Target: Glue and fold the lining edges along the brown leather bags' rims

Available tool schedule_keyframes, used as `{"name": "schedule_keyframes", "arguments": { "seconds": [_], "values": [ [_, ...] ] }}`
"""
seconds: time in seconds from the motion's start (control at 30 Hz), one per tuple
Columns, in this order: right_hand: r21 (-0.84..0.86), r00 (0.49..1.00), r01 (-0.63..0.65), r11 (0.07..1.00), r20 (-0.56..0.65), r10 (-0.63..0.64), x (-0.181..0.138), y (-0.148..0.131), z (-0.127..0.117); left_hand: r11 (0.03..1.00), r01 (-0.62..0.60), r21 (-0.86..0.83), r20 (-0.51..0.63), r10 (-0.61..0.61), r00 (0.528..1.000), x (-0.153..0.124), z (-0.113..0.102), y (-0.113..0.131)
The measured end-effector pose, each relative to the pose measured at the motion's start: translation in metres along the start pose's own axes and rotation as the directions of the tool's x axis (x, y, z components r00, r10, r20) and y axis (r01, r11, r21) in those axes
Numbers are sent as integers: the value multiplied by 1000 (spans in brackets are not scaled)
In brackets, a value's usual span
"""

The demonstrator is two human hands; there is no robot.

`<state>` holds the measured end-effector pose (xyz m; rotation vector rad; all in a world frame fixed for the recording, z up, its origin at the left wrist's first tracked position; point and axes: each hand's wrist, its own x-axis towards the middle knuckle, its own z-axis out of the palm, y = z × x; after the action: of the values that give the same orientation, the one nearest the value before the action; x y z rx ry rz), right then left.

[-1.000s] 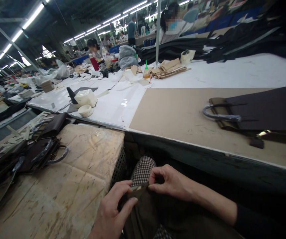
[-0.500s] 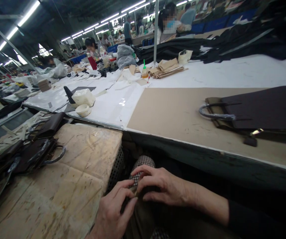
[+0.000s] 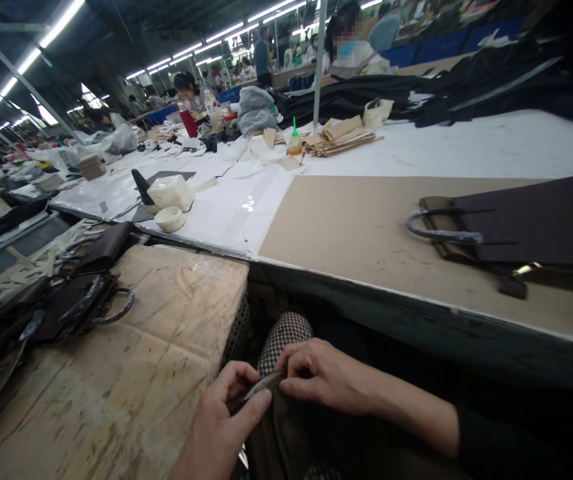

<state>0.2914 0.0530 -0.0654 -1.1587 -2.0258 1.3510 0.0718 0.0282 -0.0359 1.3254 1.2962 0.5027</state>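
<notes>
Low in the picture, over my lap, both hands work at one dark olive leather piece [image 3: 286,427]. My left hand [image 3: 224,417] pinches a thin flat strip at its top edge [image 3: 262,385] between thumb and fingers. My right hand [image 3: 324,377] is curled over the same edge, fingertips pressed against the strip. What the strip is made of I cannot tell. Checked trousers [image 3: 286,333] show just beyond the hands.
A worn wooden side table [image 3: 156,347] at my left carries dark handbags [image 3: 66,307]. Ahead runs a long workbench with brown board [image 3: 356,227], a dark bag with a grey handle [image 3: 511,227], a cream container [image 3: 170,193], and a glue bottle [image 3: 294,142]. Other people work further back.
My right hand has drawn back a little, uncovering a thin pale strip. My left hand has curled from flat fingers into a pinch on that strip.
</notes>
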Motion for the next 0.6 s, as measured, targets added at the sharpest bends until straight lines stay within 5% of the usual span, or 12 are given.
{"name": "schedule_keyframes", "arguments": {
  "seconds": [0.23,0.6],
  "values": [
    [-6,994,-94,996,-58,93,7,2,5,977,136,-163,73,-125,989,8,-9,-2],
    [-39,971,-215,976,-114,209,6,0,6,997,48,57,-48,-45,998,15,3,-3]
  ]
}}
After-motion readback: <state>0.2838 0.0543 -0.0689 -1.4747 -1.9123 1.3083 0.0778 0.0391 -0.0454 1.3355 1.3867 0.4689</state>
